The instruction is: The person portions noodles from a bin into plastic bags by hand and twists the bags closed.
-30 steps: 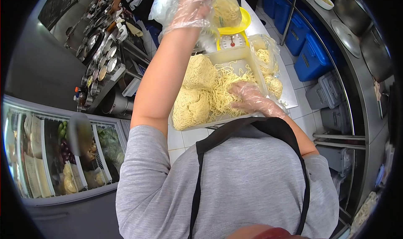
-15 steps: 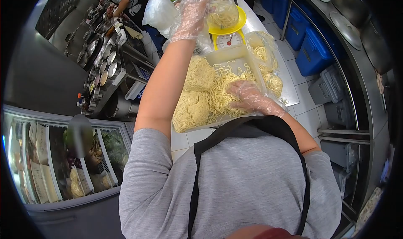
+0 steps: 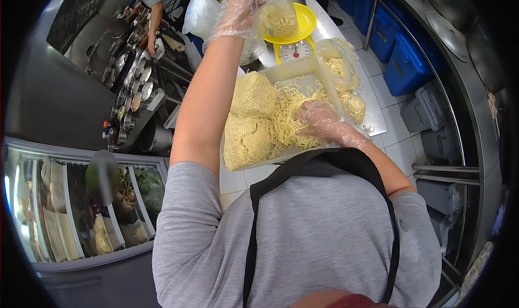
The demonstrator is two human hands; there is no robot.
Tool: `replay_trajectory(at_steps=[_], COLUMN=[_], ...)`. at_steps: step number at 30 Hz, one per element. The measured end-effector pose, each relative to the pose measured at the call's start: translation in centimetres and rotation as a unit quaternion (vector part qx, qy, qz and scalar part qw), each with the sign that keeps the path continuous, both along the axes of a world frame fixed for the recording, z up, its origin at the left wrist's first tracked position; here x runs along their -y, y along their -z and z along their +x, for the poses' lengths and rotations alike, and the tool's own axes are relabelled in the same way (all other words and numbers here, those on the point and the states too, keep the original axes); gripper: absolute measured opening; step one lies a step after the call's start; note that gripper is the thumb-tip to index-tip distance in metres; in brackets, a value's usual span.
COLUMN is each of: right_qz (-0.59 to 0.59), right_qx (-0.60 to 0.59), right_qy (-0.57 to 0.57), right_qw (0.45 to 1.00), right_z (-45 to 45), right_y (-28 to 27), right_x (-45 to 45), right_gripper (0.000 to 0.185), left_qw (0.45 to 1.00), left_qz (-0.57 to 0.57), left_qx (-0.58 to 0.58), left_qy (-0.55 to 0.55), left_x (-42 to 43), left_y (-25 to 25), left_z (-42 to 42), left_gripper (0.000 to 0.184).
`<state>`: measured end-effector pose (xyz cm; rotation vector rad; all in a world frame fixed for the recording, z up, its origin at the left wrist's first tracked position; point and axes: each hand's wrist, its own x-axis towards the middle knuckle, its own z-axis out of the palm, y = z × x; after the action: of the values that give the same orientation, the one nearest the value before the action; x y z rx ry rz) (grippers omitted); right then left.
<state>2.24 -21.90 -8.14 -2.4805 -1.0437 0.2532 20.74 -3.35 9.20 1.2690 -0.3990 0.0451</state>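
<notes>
My left hand [image 3: 240, 11], in a clear plastic glove, is closed on the top of a clear plastic bag of noodles [image 3: 279, 19]. The bag is over the yellow dish [image 3: 305, 20] of a kitchen scale [image 3: 295, 51]; whether it rests on the dish I cannot tell. My right hand [image 3: 323, 121], gloved too, is among loose yellow noodles [image 3: 290, 111] in a pale plastic tray [image 3: 297, 67]. Its fingers curl into the strands and the fingertips are partly hidden. Two compact blocks of noodles [image 3: 247, 140] fill the tray's left side.
Filled noodle bags [image 3: 338, 70] lie right of the tray on the metal table [image 3: 373, 116]. A white plastic bag [image 3: 203, 13] is at the back left. A co-worker [image 3: 157, 0] stands by pots. A glass-topped fridge [image 3: 92, 211] is left; blue bins [image 3: 405, 65] are right.
My left hand and the bag have shifted slightly left and toward the far edge. My right hand stays in the noodles, barely moved. The co-worker's arm now reaches down toward the pots.
</notes>
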Motion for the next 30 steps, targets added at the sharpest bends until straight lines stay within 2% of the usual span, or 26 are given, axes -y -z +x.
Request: replay_trajectory(at_steps=[2, 3, 5, 6, 8, 9, 11, 12, 14, 15, 17, 18, 20, 21, 23, 24, 26, 27, 28, 29, 30], right_qz=[0.018, 0.018, 0.047, 0.047, 0.049, 0.051, -0.063, -0.061, -0.1, -0.099, -0.108, -0.108, -0.049, -0.05, 0.119, 0.116, 0.049, 0.046, 0.096, 0.145, 0.143], right_qx=[-0.009, -0.01, 0.021, 0.02, 0.047, 0.047, -0.087, -0.086, -0.109, -0.109, 0.001, 0.003, -0.071, -0.068, -0.19, -0.187, 0.018, 0.019, 0.063, 0.106, 0.107], right_qy=[-0.003, -0.002, 0.026, 0.028, 0.055, 0.057, 0.082, 0.084, 0.03, 0.031, -0.102, -0.102, -0.008, -0.012, 0.033, 0.028, -0.034, -0.041, -0.057, -0.072, -0.076], right_qw=[1.0, 1.0, 0.998, 0.998, 0.996, 0.996, 0.991, 0.991, 0.989, 0.989, 0.989, 0.989, 0.996, 0.996, 0.974, 0.975, 0.998, 0.998, 0.992, 0.981, 0.981], right_z=[0.2, 0.4, 1.8, 2.8, 5.0, 5.6, 6.4, 6.6, 7.0, 7.5, 8.8, 8.6, 6.9, 6.7, 6.7, 6.7, 6.6, 6.3, 5.8, 5.5, 6.1], right_y=[0.3, -0.2, -1.6, -1.5, -0.5, -0.1, 0.5, 0.6, 1.1, 2.4, 5.1, 3.7, -1.5, -2.6, -4.3, -5.7, -9.0, -10.5, -12.1, -13.4, -14.4], right_x=[0.1, -0.2, -1.4, -2.0, -3.5, -4.2, -5.1, -5.2, -5.3, -5.4, -5.5, -5.3, -4.2, -3.8, -2.9, -2.4, -1.6, -1.1, -0.6, -0.3, -0.4], right_gripper=[0.043, 0.043, 0.045, 0.045, 0.047, 0.047, 0.044, 0.044, 0.039, 0.039, 0.034, 0.034, 0.028, 0.028, 0.024, 0.024, 0.021, 0.021, 0.018, 0.015, 0.015], left_qw=[0.981, 0.981, 0.96, 0.96, 0.99, 0.99, 0.954, 0.954, 0.978, 0.978, 0.996, 0.996, 0.956, 0.956, 0.939, 0.939, 0.917, 0.943, 0.943, 0.957, 0.968], left_qz=[0.176, 0.177, 0.254, 0.254, 0.125, 0.127, 0.262, 0.263, 0.168, 0.168, 0.033, 0.033, 0.25, 0.249, 0.32, 0.317, 0.372, 0.318, 0.315, 0.279, 0.243], left_qx=[0.043, 0.043, 0.076, 0.076, 0.059, 0.059, 0.091, 0.093, 0.067, 0.067, 0.042, 0.045, 0.089, 0.091, 0.052, 0.053, 0.068, 0.052, 0.052, 0.055, 0.058], left_qy=[-0.071, -0.07, -0.086, -0.084, -0.032, -0.03, -0.111, -0.11, -0.104, -0.104, -0.071, -0.071, -0.123, -0.128, -0.115, -0.121, -0.128, -0.084, -0.09, -0.056, -0.021], left_x=[-0.1, 0.0, 0.4, 0.5, 0.5, 0.4, 0.2, 0.2, 0.4, 0.4, 0.6, 0.6, 0.6, 0.4, 0.2, 0.3, 0.7, 0.8, 0.1, -0.6, -1.2], left_y=[-0.5, -0.9, -1.3, -1.0, 0.1, 0.1, -0.1, 0.1, 0.7, 1.0, 1.2, 0.7, -0.4, -0.6, -0.9, -1.1, -1.8, -2.0, -1.2, -0.2, 0.4], left_z=[-1.7, -2.5, -3.3, -2.8, -1.4, -1.4, -1.5, -1.3, -0.8, -0.8, -0.8, -1.1, -2.3, -2.2, -2.0, -2.2, -3.0, -3.5, -3.0, -2.4, -2.0], left_gripper=[0.009, 0.009, 0.01, 0.01, 0.013, 0.013, 0.015, 0.015, 0.023, 0.023, 0.031, 0.031, 0.035, 0.035, 0.035, 0.035, 0.034, 0.029, 0.029, 0.032, 0.036])
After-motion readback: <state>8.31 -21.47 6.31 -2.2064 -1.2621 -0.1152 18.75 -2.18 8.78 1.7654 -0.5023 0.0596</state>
